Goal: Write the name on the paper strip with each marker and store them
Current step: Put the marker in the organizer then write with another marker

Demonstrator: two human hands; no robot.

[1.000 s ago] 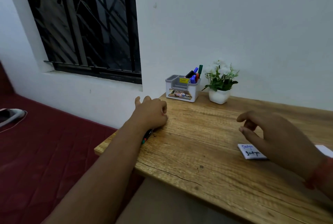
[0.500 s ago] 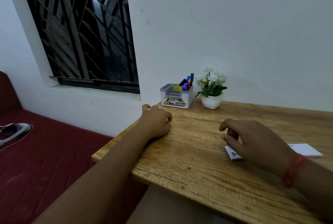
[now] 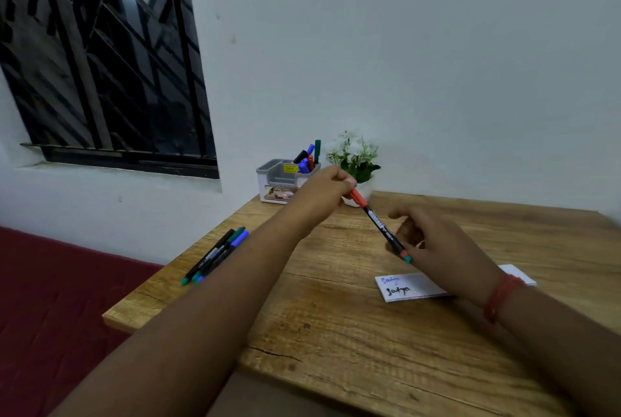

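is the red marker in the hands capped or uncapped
Capped. The red cap sits on the red marker, pinched by the left hand; the right hand grips the other end.

bare forearms, red thread band [image 3: 499, 295] on right wrist.

Red-capped marker [image 3: 379, 223] held slanting above the desk.
Three markers [image 3: 216, 255] lie together at the desk's left edge; the paper strip [image 3: 413, 287] bears blue and black writing.
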